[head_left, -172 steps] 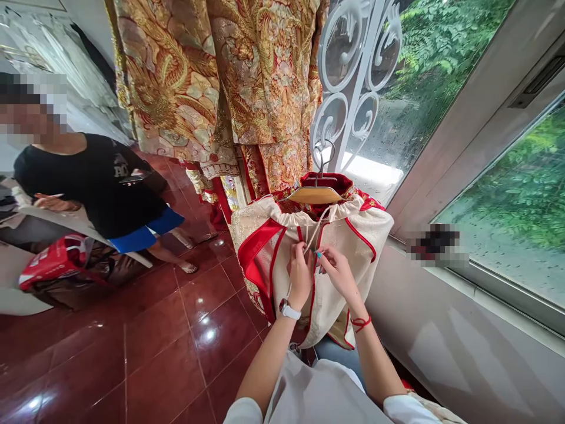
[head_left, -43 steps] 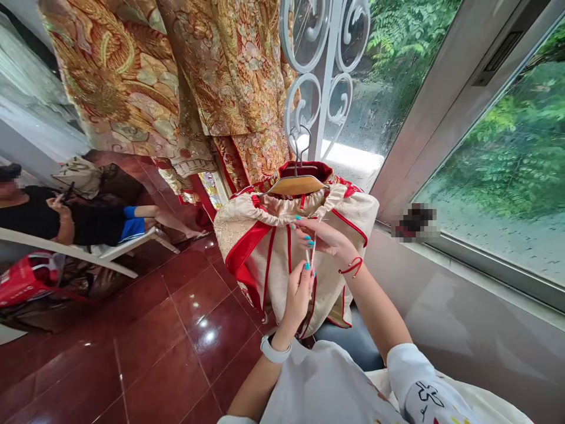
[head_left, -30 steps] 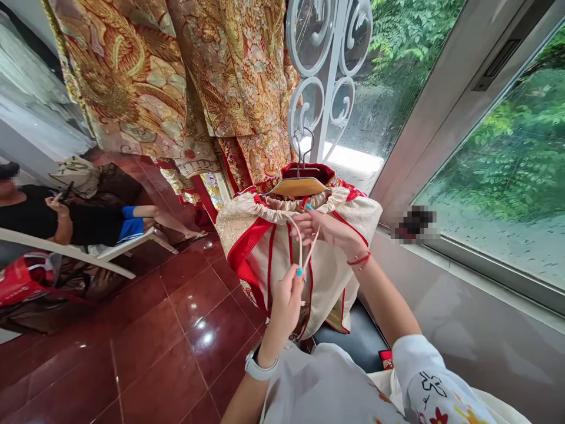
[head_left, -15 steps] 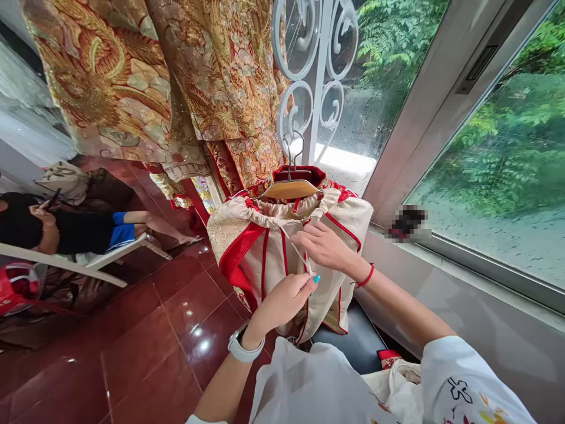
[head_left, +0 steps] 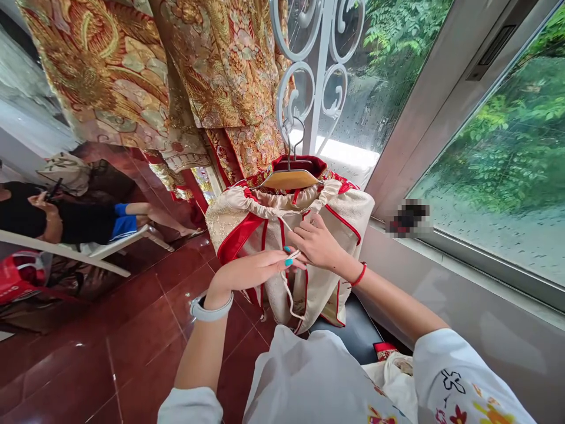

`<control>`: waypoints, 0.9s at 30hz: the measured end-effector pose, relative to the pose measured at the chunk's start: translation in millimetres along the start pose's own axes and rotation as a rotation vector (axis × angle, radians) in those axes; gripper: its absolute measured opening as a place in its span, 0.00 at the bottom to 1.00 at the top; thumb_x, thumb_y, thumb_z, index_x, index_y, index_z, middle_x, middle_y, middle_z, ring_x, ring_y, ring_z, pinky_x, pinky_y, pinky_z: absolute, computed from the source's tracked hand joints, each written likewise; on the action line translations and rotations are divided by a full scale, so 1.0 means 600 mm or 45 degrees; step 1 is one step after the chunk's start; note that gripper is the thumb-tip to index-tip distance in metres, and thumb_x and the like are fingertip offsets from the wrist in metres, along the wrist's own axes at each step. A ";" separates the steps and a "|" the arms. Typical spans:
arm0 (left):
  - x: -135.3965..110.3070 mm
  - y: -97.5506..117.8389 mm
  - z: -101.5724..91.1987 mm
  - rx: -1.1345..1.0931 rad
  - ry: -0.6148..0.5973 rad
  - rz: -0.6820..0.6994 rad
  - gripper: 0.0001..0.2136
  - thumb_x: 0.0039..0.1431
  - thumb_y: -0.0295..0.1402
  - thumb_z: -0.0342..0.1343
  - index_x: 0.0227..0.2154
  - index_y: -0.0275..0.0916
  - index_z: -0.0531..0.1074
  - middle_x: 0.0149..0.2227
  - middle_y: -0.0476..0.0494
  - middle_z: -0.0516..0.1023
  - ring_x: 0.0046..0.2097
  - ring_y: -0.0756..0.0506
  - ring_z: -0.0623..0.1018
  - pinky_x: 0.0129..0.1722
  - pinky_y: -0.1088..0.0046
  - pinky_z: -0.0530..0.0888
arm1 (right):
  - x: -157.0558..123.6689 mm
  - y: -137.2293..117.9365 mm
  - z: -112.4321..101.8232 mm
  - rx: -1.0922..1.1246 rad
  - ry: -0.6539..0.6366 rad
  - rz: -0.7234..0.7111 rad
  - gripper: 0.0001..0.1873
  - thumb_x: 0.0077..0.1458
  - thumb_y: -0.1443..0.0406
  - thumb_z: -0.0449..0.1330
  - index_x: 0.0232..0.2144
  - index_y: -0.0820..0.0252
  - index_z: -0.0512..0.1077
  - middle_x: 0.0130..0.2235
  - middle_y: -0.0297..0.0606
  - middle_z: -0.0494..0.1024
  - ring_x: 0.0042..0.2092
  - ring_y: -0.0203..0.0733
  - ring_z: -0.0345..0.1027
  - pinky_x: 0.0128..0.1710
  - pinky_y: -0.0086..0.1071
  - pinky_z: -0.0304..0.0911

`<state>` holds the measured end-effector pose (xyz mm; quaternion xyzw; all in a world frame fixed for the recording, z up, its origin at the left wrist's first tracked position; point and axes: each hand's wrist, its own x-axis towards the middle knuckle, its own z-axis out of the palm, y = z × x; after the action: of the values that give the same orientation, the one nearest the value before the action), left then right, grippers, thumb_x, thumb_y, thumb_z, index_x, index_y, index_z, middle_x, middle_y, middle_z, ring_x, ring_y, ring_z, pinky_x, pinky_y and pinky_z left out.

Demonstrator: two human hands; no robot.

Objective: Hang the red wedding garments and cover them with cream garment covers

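Note:
A cream garment (head_left: 247, 203) with red trim and a gathered neckline hangs on a wooden hanger (head_left: 289, 179) in front of me. A cream drawstring (head_left: 289, 300) comes from the middle of its neckline, and its loose end dangles down the front. My left hand (head_left: 260, 266), with turquoise nails, pinches the drawstring between thumb and fingers. Just above and to the right, my right hand (head_left: 318, 241) is closed around the cord close to the neckline. Its fingertips are partly hidden, and both hands touch or nearly touch.
Gold embroidered garments (head_left: 238, 65) hang behind, beside a white scrolled metal frame (head_left: 315, 100). A window (head_left: 494, 153) is on the right. A black seat (head_left: 348, 330) stands below the garment. Another person (head_left: 57, 218) sits on a white chair (head_left: 110, 259) at left.
My left hand has moved up and left and turned more level, coming against the right hand. The drawstring's end now hangs below my hands. My right hand stays near the neckline.

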<state>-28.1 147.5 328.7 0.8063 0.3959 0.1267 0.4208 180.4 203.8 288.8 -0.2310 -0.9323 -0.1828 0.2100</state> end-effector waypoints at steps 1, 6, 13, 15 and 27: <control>0.002 -0.004 -0.006 -0.042 0.017 0.022 0.20 0.67 0.48 0.46 0.38 0.44 0.81 0.45 0.43 0.82 0.52 0.43 0.77 0.57 0.69 0.69 | -0.003 0.003 -0.005 0.017 0.003 -0.034 0.22 0.72 0.56 0.43 0.41 0.62 0.72 0.32 0.39 0.73 0.37 0.45 0.58 0.48 0.41 0.46; 0.009 -0.024 -0.021 -0.270 -0.010 0.045 0.22 0.64 0.53 0.50 0.36 0.42 0.82 0.38 0.41 0.84 0.47 0.42 0.79 0.54 0.67 0.71 | -0.014 0.017 -0.024 0.066 0.111 -0.151 0.17 0.72 0.61 0.46 0.52 0.55 0.71 0.34 0.36 0.72 0.37 0.43 0.58 0.48 0.40 0.49; 0.001 0.008 0.009 -0.208 -0.022 -0.070 0.20 0.67 0.42 0.45 0.32 0.42 0.81 0.29 0.46 0.80 0.34 0.46 0.78 0.39 0.74 0.73 | -0.001 0.005 0.004 -0.032 0.207 -0.039 0.15 0.70 0.64 0.50 0.33 0.56 0.74 0.30 0.35 0.71 0.36 0.41 0.57 0.48 0.41 0.47; -0.005 0.017 0.015 -0.116 0.050 -0.095 0.21 0.68 0.37 0.42 0.31 0.42 0.80 0.31 0.46 0.81 0.37 0.46 0.79 0.43 0.74 0.72 | 0.003 0.004 0.014 -0.026 0.265 -0.015 0.19 0.70 0.59 0.50 0.29 0.58 0.71 0.28 0.35 0.69 0.35 0.41 0.57 0.47 0.41 0.47; 0.011 -0.002 0.020 0.313 0.899 0.014 0.13 0.63 0.28 0.48 0.46 0.41 0.75 0.57 0.38 0.70 0.61 0.41 0.69 0.64 0.58 0.63 | -0.019 0.032 -0.011 0.594 0.346 0.065 0.16 0.72 0.64 0.45 0.41 0.57 0.74 0.34 0.35 0.77 0.34 0.39 0.67 0.46 0.39 0.57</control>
<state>-18.0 145.8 319.8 0.7595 0.5246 0.3507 0.1578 201.5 212.4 293.5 -0.1729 -0.9064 0.0131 0.3851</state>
